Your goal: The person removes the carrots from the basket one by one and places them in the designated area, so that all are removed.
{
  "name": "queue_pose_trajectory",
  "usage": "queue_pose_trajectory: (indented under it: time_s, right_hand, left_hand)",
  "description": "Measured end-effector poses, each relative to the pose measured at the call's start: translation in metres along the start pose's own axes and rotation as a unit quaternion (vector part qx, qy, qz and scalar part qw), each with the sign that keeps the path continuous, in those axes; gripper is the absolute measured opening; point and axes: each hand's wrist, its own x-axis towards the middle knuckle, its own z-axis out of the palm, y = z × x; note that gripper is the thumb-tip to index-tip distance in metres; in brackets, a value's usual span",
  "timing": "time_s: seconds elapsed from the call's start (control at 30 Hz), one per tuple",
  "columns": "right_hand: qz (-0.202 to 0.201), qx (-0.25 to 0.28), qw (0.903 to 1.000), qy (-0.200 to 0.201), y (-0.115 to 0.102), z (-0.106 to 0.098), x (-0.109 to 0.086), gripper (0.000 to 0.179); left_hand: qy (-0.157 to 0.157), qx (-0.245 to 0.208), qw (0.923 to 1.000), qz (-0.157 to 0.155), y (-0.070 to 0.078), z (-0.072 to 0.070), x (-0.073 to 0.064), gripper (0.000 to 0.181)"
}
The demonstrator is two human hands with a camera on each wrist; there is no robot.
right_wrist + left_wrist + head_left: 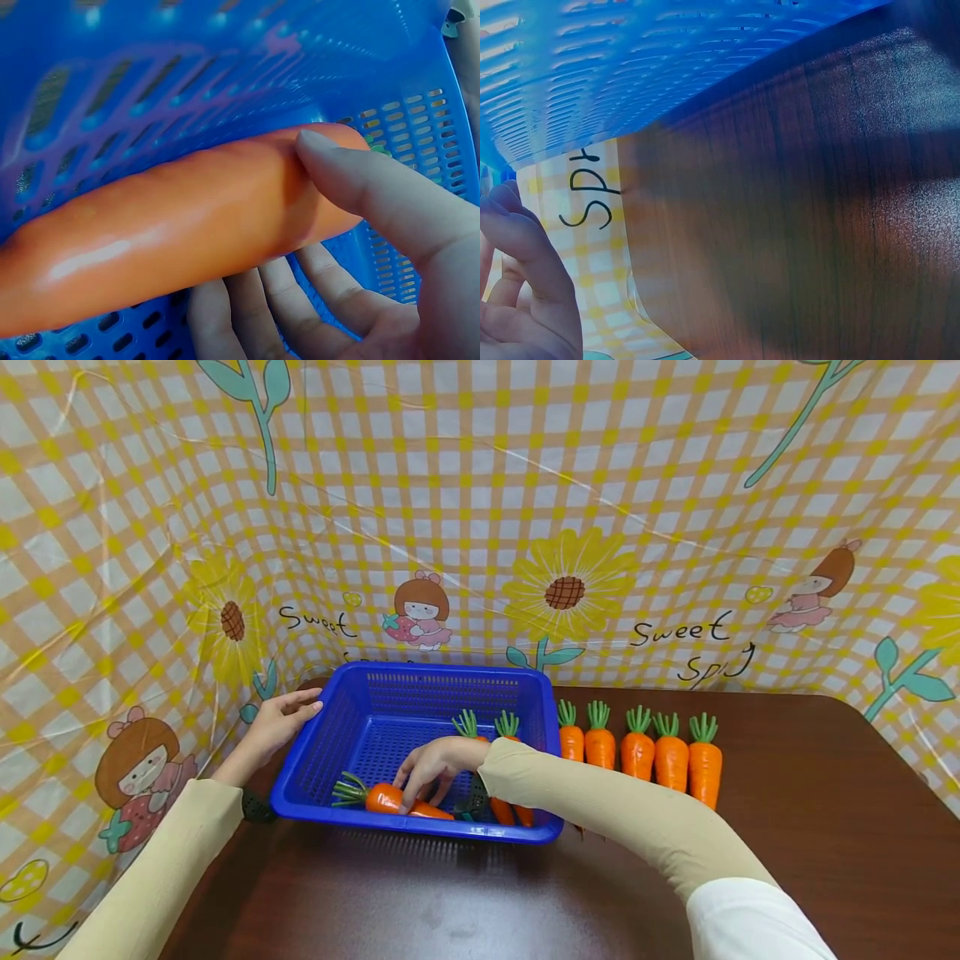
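A carrot (384,798) with green tops lies along the near side inside a blue plastic basket (423,673). My right hand (437,768) reaches into the basket and grips this carrot. The right wrist view shows my thumb on one side of the carrot (172,217) and the fingers on the other. Two more carrots (507,723) stand side by side in the basket's right part, partly hidden by my right forearm. At the basket's left rim, my left hand (273,722) touches the edge from outside with its fingertips.
Several carrots (637,750) lie in a row on the brown table (810,777), right of the basket, tops pointing away. My right sleeve hides some of their tips. A yellow checked cloth (465,468) hangs behind the table and along its left side.
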Motion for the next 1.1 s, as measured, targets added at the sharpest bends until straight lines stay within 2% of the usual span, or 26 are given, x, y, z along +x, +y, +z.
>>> queue_pose_trajectory:
  time_s: [0.43,0.67,1.1]
  right_hand:
    - [-0.004,-0.043,0.9987,-0.029,-0.0032,0.0001,0.0000,0.044]
    - [-0.003,-0.060,0.9977,-0.032,-0.0047,0.0012,-0.0005,0.044]
    - [-0.002,-0.071,0.9974,-0.011,-0.0063,0.0046,-0.0056,0.036]
  left_hand:
    - [0.001,-0.001,0.9999,0.014,-0.0016,-0.0014,-0.0004,0.057]
    - [0.000,0.004,0.9999,0.014,-0.0024,-0.0014,-0.0009,0.057]
    - [-0.001,-0.002,0.9999,0.013,-0.0007,0.0003,0.0001,0.056]
